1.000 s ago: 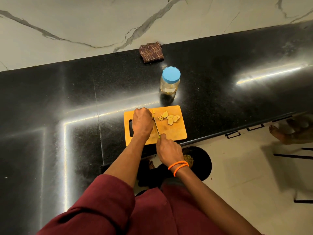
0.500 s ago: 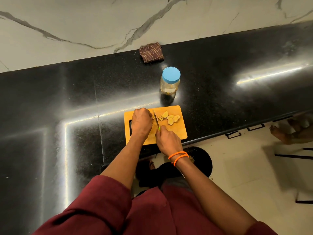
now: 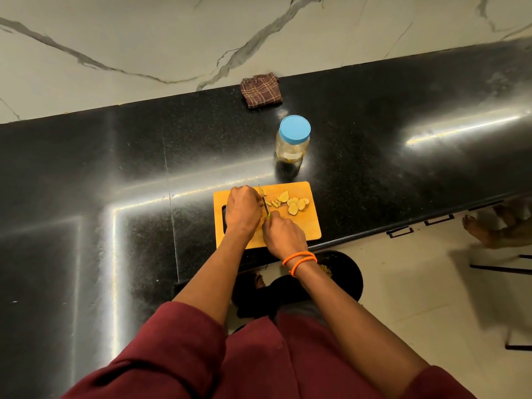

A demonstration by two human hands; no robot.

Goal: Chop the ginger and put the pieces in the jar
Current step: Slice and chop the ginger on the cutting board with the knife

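A wooden cutting board [image 3: 309, 230] lies at the front edge of the black counter. Several pale ginger slices [image 3: 296, 203] lie on its right half. My left hand [image 3: 241, 210] is curled over the ginger piece on the board's left half; the piece itself is hidden under the fingers. My right hand [image 3: 283, 234], with orange bands at the wrist, grips a knife [image 3: 264, 201] by its green handle, the blade running along my left fingers. Behind the board stands a clear jar [image 3: 292, 144] closed with a blue lid.
A folded brown checked cloth [image 3: 261, 89] lies at the back against the marble wall. The black counter [image 3: 115, 197] stretches left and right. Below the counter edge sits a round black bin [image 3: 345, 272]. Another person's bare foot [image 3: 486, 230] is on the floor at right.
My right hand has moved forward onto the board, pushing the knife blade further along my left fingers. My left hand and the slices stay where they were.
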